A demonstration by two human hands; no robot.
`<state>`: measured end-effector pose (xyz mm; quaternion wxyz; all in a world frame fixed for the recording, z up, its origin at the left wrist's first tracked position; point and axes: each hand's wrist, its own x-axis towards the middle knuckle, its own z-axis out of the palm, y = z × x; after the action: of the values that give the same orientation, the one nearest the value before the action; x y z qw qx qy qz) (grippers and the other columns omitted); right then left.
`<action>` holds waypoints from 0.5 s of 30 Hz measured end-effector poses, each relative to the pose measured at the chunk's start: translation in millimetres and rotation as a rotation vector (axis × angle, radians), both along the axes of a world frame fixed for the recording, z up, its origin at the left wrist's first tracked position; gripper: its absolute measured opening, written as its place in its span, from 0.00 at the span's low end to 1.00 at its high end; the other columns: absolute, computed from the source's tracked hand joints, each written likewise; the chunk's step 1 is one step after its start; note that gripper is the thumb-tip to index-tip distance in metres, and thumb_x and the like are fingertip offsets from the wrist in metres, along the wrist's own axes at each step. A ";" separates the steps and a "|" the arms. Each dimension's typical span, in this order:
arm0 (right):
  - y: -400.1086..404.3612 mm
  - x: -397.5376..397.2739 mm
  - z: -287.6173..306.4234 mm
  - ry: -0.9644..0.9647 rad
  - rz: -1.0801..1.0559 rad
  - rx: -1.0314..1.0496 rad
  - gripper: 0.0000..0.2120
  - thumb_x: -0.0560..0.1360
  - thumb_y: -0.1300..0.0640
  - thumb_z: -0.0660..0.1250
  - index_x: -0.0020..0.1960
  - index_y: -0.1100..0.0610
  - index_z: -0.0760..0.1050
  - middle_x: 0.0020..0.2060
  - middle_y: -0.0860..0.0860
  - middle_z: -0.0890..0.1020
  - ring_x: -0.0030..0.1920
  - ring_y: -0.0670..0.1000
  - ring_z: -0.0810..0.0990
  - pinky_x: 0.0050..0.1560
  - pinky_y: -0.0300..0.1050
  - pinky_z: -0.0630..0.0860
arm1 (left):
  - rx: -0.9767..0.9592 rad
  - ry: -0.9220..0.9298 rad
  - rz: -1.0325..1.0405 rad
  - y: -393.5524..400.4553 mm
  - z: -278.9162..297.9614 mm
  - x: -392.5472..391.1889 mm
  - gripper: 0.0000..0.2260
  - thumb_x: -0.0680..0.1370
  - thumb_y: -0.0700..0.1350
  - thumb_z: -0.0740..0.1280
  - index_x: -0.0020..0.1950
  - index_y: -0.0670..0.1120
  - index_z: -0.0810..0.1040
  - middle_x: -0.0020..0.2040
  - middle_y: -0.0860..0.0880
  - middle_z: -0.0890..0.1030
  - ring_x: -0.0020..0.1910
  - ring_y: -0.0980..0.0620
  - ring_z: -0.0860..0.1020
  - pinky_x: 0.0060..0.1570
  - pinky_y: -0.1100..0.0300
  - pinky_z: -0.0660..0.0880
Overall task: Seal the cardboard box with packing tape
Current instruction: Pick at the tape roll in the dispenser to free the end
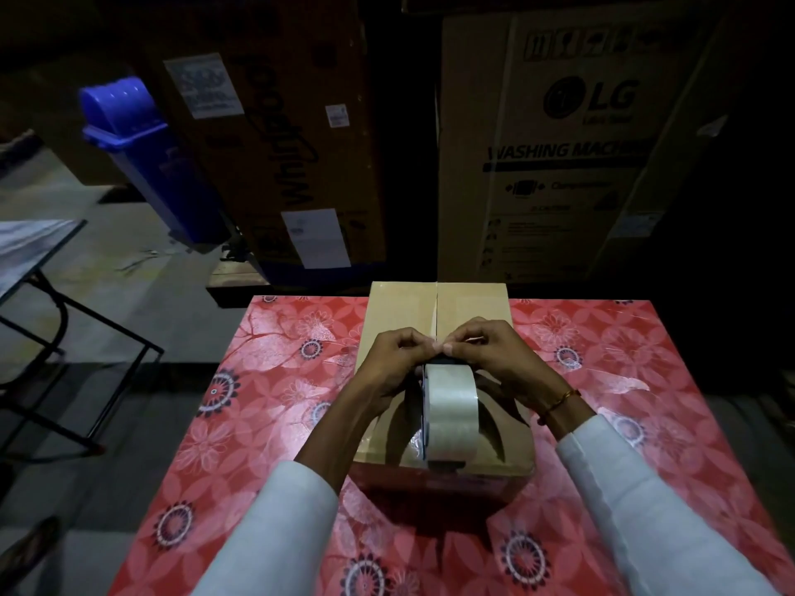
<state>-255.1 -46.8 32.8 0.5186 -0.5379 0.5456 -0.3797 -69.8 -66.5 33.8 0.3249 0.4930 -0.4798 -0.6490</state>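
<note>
Two hands, left hand [393, 363] and right hand [486, 357], both pinching one tape roll's [451, 412] end atop one cardboard box [400, 311].

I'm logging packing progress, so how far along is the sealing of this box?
Done: the cardboard box flaps are closed on the table. In hand: the tape roll stands on the box, while the left hand and right hand pinch its free end. Left: the centre seam looks untaped.

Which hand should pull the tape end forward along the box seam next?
Probably the right hand: its fingertips pinch the tape end over the seam, while the left hand steadies the tape roll.
</note>
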 end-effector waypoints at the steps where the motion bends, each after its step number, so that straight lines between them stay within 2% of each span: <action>1: 2.7 0.2 1.0 -0.032 -0.002 0.009 0.09 0.77 0.59 0.72 0.53 0.65 0.83 0.55 0.58 0.79 0.53 0.58 0.82 0.41 0.40 0.82 | 0.006 -0.002 0.003 0.9 -0.3 -0.3 0.04 0.77 0.41 0.72 0.45 0.41 0.82 0.48 0.41 0.81 0.48 0.41 0.79 0.46 0.51 0.77; 4: 11.9 0.7 -0.3 -0.123 -0.034 0.050 0.11 0.79 0.57 0.71 0.60 0.57 0.82 0.58 0.55 0.81 0.56 0.55 0.83 0.46 0.41 0.82 | 0.027 0.005 0.016 4.5 -0.1 -1.4 0.04 0.77 0.43 0.72 0.42 0.45 0.82 0.46 0.41 0.81 0.47 0.41 0.78 0.45 0.49 0.75; 8: 28.7 -2.3 -10.7 -0.257 -0.102 0.125 0.17 0.79 0.51 0.70 0.67 0.46 0.77 0.65 0.53 0.79 0.60 0.57 0.82 0.60 0.56 0.80 | 0.066 0.044 0.088 9.7 2.8 -3.1 0.05 0.79 0.40 0.68 0.44 0.43 0.80 0.45 0.39 0.79 0.45 0.41 0.75 0.47 0.47 0.70; 9: 34.0 -2.2 -11.7 -0.261 -0.119 0.129 0.18 0.79 0.52 0.70 0.69 0.47 0.75 0.65 0.54 0.78 0.58 0.56 0.82 0.59 0.54 0.81 | 0.075 0.054 0.110 10.8 2.8 -3.8 0.06 0.80 0.40 0.67 0.43 0.43 0.79 0.44 0.39 0.79 0.46 0.41 0.74 0.48 0.47 0.68; 12: 51.0 4.2 -13.1 -0.273 -0.167 0.125 0.19 0.82 0.58 0.66 0.72 0.51 0.71 0.61 0.55 0.79 0.55 0.58 0.84 0.50 0.43 0.83 | 0.086 0.067 0.176 14.9 3.7 -7.8 0.10 0.79 0.39 0.67 0.38 0.46 0.79 0.43 0.42 0.80 0.46 0.41 0.76 0.48 0.47 0.70; 15: 62.1 12.4 -18.1 -0.272 -0.180 0.137 0.18 0.83 0.58 0.64 0.71 0.49 0.69 0.55 0.55 0.82 0.52 0.58 0.84 0.49 0.47 0.80 | 0.068 0.070 0.234 20.2 4.8 -11.5 0.11 0.78 0.40 0.68 0.36 0.48 0.79 0.43 0.43 0.80 0.45 0.42 0.78 0.47 0.46 0.73</action>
<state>-242.7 15.3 14.7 0.5869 -0.3940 0.5411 -0.4556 -81.2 -46.3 38.6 0.3979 0.5335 -0.3852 -0.6393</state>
